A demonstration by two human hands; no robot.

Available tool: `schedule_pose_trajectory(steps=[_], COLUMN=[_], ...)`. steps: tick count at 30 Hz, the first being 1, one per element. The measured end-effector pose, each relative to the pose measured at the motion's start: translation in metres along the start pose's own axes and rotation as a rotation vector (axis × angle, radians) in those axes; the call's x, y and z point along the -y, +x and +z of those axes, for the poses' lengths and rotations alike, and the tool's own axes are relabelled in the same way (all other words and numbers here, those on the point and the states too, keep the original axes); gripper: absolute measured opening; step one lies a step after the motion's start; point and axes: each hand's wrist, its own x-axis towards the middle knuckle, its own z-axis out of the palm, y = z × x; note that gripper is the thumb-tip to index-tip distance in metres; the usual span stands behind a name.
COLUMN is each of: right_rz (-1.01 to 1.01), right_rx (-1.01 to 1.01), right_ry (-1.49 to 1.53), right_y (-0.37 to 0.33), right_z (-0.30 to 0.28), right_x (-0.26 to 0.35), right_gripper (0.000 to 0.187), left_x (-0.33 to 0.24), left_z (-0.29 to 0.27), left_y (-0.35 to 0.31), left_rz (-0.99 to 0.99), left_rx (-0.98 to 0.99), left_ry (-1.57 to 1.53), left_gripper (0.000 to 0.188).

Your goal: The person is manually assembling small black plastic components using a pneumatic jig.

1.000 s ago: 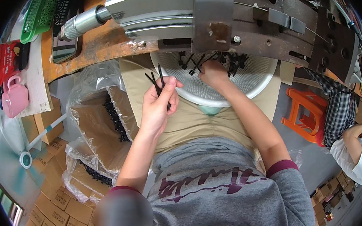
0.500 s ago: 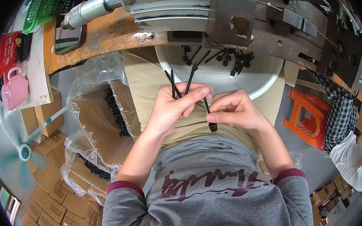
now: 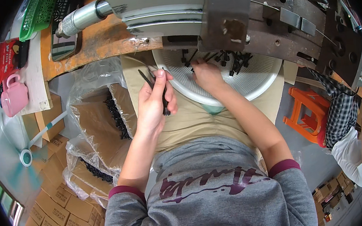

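Note:
My left hand (image 3: 151, 105) is closed round a few thin black plastic sticks (image 3: 165, 101), which stick out above and below the fingers; one has a small block-shaped end. My right hand (image 3: 208, 75) reaches over the near rim of a white perforated basket (image 3: 236, 101). Its fingers are curled down at the left edge of a loose heap of black sticks (image 3: 239, 61) with blocky ends. A dark bit shows beside the fingertips, but what they grip is mostly hidden. The basket rests on my lap, partly under the bench edge.
A metal machine (image 3: 163, 11) overhangs the basket from the wooden bench (image 3: 110, 44). At my left stands a plastic-lined carton (image 3: 93, 116) with black parts. A pink mug (image 3: 14, 95), a phone (image 3: 65, 45) and a fan (image 3: 25, 157) are farther left; an orange stool (image 3: 306, 113) and another person (image 3: 352, 154) are at right.
My right hand has let go of the stick by my left hand and moved up into the basket. My left hand has shifted slightly left, turned, and gathered the sticks into its grip.

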Motion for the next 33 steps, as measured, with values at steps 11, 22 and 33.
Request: schedule_pose_trajectory(steps=[11,22,33], right_rz=[-0.473,-0.598,-0.327], right_rx=[-0.318,-0.384,-0.433], right_ry=[0.483,0.404,0.599], right_y=[-0.113,-0.137,-0.120], right_z=[-0.088,-0.121,-0.108], right_x=[0.024,0.040,0.030], right_gripper=[0.030,0.039,0.032], left_x=[0.010,0.005,0.005], left_z=[-0.008,0.005,0.003], left_y=[0.001,-0.013,-0.017], left_rz=[-0.032,-0.166,-0.109], left_rx=[0.098,0.382,0.322], left_ry=[0.514,0.300,0.132], left_gripper=[0.030,0.019,0.026])
